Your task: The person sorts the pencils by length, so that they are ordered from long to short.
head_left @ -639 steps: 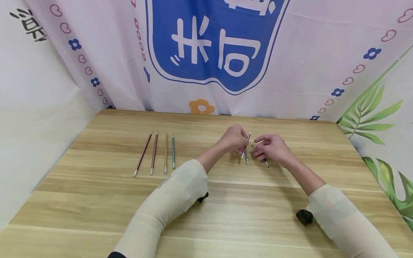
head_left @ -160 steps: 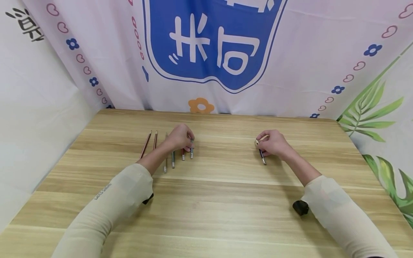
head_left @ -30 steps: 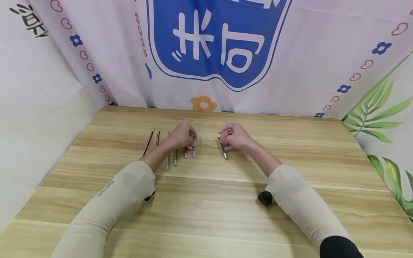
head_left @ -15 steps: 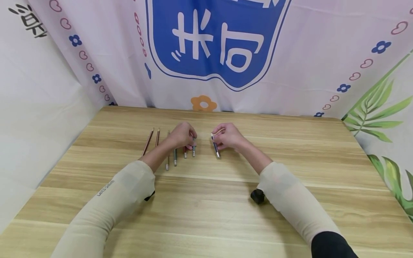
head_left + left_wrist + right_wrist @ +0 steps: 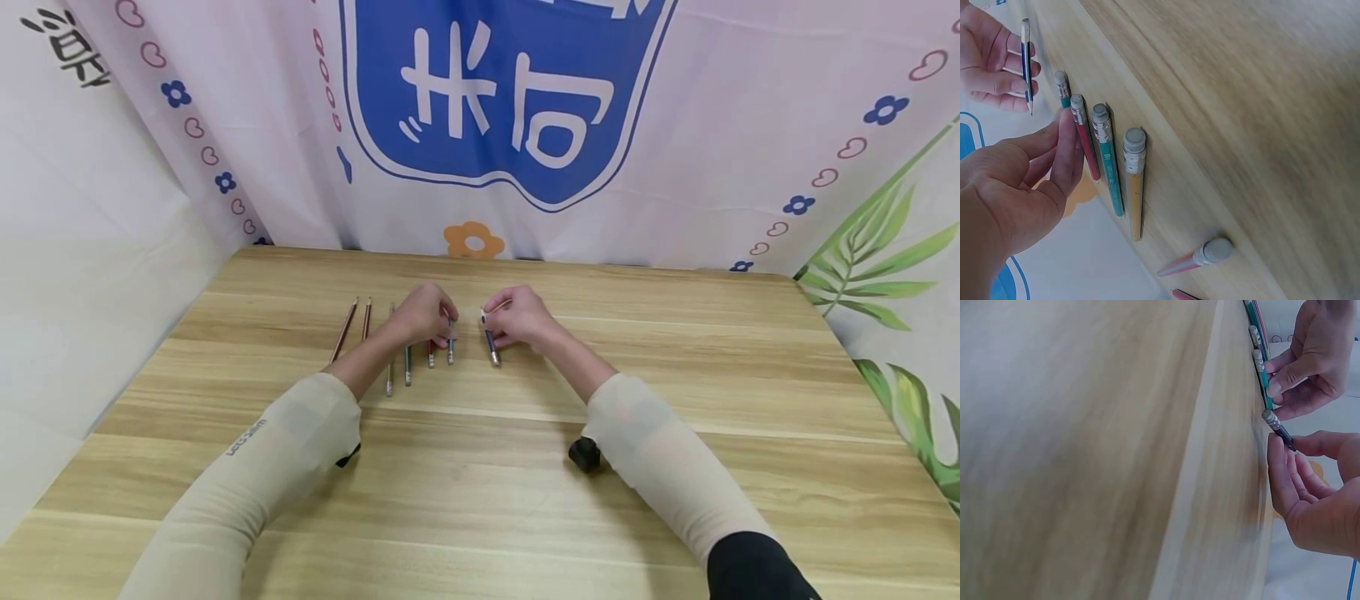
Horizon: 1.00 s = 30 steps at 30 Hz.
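My left hand [image 5: 423, 315] pinches a short teal pencil [image 5: 451, 353] at the right end of a row of pencils. Beside it lie a red pencil [image 5: 1089, 147], a green pencil [image 5: 1109, 172] and a yellow pencil [image 5: 1135, 200], partly under my left wrist in the head view. Just to the right, my right hand [image 5: 522, 317] holds a dark blue pencil [image 5: 491, 345] between thumb and fingers, its eraser toward me. A small gap separates the dark blue pencil from the teal one. Both hands also show in the right wrist view.
Two reddish-brown pencils, one of them the outermost pencil [image 5: 344, 330], lie at the row's left end, partly hidden by my left forearm. A wooden table [image 5: 465, 508] runs back to a printed curtain [image 5: 712, 125]. A dark wrist camera [image 5: 584, 455] hangs under my right sleeve.
My right hand has slid left with the dark blue pencil toward the row. The left hand has stayed on the teal pencil since 5.3 seconds ago; the red and teal pencils joined the row earlier.
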Each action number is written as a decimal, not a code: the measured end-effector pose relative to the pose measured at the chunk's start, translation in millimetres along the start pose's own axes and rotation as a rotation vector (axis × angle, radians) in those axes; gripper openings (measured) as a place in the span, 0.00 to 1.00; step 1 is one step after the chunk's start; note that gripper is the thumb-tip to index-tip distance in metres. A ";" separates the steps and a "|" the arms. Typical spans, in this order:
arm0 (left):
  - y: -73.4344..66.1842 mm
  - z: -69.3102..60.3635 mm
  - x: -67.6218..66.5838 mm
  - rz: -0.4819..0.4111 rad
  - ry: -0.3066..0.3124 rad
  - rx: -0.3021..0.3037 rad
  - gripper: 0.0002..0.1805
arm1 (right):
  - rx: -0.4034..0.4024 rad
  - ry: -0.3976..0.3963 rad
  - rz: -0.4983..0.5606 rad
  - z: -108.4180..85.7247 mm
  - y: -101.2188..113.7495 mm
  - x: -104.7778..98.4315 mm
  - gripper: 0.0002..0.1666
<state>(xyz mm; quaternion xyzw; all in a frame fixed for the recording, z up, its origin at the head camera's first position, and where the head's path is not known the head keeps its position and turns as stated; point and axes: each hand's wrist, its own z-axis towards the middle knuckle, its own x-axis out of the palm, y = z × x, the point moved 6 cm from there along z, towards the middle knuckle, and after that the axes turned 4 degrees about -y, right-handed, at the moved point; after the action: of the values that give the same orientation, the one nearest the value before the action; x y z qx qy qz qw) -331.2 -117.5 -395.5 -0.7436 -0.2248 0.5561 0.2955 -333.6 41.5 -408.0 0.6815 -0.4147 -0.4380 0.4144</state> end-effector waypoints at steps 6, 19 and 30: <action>-0.3 0.1 -0.6 -0.023 0.004 0.001 0.14 | 0.005 -0.008 0.003 1.7 2.5 5.1 0.15; -0.4 -0.9 0.4 -0.047 0.016 0.005 0.15 | 0.005 -0.033 -0.017 5.6 5.2 17.3 0.14; -1.4 -0.6 -0.9 -0.034 0.018 0.015 0.16 | 0.007 -0.054 -0.037 5.9 10.2 21.5 0.13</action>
<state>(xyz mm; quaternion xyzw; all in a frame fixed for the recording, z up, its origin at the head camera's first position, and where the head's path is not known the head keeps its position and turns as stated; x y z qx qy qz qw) -330.9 -117.2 -393.7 -0.7424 -0.2306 0.5460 0.3123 -335.3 17.2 -405.6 0.6783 -0.4147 -0.4624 0.3925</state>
